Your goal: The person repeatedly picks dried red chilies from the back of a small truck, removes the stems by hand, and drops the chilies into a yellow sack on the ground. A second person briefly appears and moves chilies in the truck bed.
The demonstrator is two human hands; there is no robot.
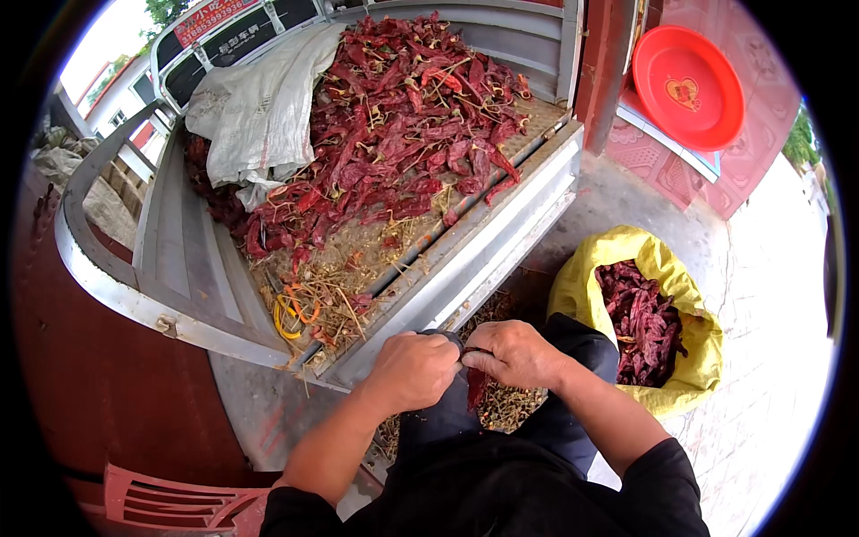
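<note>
My right hand (pixel 513 352) grips a dried red chili pepper (pixel 477 389), whose body hangs below the fingers above my lap. Close against it, my left hand (pixel 417 370) is curled, thumb and forefinger pinched at the pepper's upper end; the stem is mostly hidden by the fingers. In front of me, a large heap of dried red chili peppers (pixel 402 127) lies on the truck bed (pixel 429 231). To my right stands a yellow woven sack (pixel 701 335) with its rim rolled down, holding loose dried peppers (pixel 641 315).
A white woven sack (pixel 262 107) covers the heap's left part. The lowered metal tailgate (pixel 463 268) lies just beyond my hands. Orange and yellow cord (pixel 288 315) sits at the bed's corner. Stem scraps (pixel 513 406) litter the ground. There is a red basin (pixel 688 87) and a red plastic chair (pixel 181 500).
</note>
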